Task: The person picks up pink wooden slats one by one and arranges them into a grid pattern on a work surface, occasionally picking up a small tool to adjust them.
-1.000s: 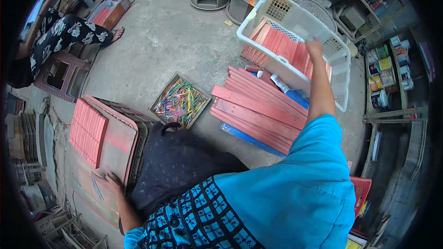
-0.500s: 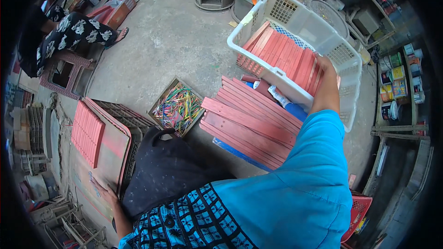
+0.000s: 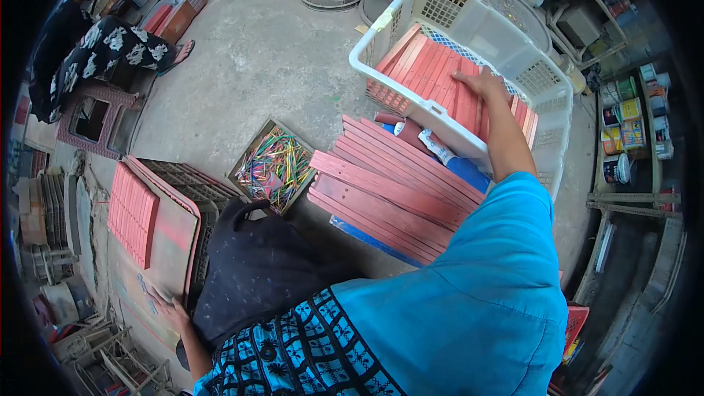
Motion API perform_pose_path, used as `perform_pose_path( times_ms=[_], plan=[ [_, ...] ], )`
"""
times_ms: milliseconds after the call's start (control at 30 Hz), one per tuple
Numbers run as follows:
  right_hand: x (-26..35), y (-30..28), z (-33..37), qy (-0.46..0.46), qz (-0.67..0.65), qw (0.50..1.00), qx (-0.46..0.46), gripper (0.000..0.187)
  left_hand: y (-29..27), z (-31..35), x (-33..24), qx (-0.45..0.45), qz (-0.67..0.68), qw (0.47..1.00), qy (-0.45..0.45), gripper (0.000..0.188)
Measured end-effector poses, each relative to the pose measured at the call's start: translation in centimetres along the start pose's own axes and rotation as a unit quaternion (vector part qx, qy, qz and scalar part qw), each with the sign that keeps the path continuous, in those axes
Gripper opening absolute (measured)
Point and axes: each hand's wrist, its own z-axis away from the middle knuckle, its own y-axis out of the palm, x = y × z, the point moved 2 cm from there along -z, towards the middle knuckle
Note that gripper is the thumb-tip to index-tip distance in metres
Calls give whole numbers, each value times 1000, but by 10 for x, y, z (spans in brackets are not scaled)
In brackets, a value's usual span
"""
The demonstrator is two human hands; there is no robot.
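Far left, up and away from the left hand: seated co-worker (image 3: 114,51) in dark patterned trousers, beside a box with red pieces (image 3: 167,18). Nearer, just above the left hand: neat row of red slats (image 3: 133,216) lying on a flat board (image 3: 174,249).

Left hand (image 3: 167,312) rests on that board, fingers loosely spread, grasping nothing; same spot as a second ago. Blue marks by its fingertips, not legible.

Right of the left hand, past the dark-clad lap: shallow tray (image 3: 246,150) of thin coloured sticks (image 3: 277,165). Between the hands, nearer the right one: loose pile of longer pink slats (image 3: 389,191), some blue showing below.

Right hand (image 3: 484,86) is over the red slats (image 3: 429,66) in the white basket (image 3: 455,128). Change: half a second ago it was at the right-hand end of the row; now it's farther left on top, digits spread. Reads as handling several slats, not yet lifting any out. Firm grip or mere touch: can't tell, undersides hidden.

Right of the right hand: shelved cans (image 3: 629,133) with yellow, green and white labels; print too small to read.
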Motion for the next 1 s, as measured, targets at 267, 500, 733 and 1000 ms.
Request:
perform_pose_path(
  times_ms=[267, 500, 733, 1000],
  plan=[
    [5, 7, 12, 4, -31, 999, -30, 115, 5, 2, -20, 15, -8, 1000, 2, 64],
    [5, -1, 3, -49, -97, 992, -68, 106, 18, 5, -7, -29, 89, 995, -29, 69],
    [-5, -59, 50, -144, -239, 940, -198, 94, 0, -3, -9, -69, 73, 995, -9, 62],
    [31, -175, 138, -451, -546, 678, -196, 81, -36, -21, -64, -76, 239, 960, -125, 58]
  ],
)
